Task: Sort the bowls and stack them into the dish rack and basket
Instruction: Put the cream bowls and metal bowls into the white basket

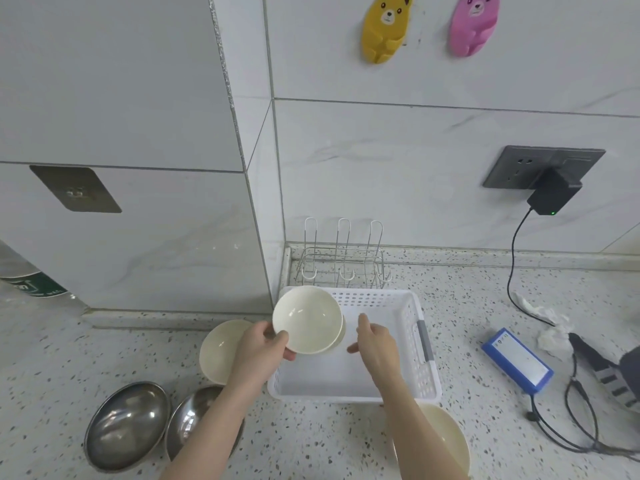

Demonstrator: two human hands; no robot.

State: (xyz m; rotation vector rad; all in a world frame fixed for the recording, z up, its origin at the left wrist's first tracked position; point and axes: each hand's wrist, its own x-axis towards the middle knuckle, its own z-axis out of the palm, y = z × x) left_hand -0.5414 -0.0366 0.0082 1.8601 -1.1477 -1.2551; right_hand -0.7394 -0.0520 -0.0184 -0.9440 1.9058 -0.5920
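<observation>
Now I see my left hand pinching a glossy round cream bowl above the perforated white plastic basket; my right hand, at 3 o'clock of it, hangs loosely spread.

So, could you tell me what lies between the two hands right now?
In the head view, a white bowl, held by the left hand, hangs over the white basket; the right hand is beside it, not touching.

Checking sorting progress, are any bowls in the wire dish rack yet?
No, the wire dish rack stands bare behind the white basket.
</observation>
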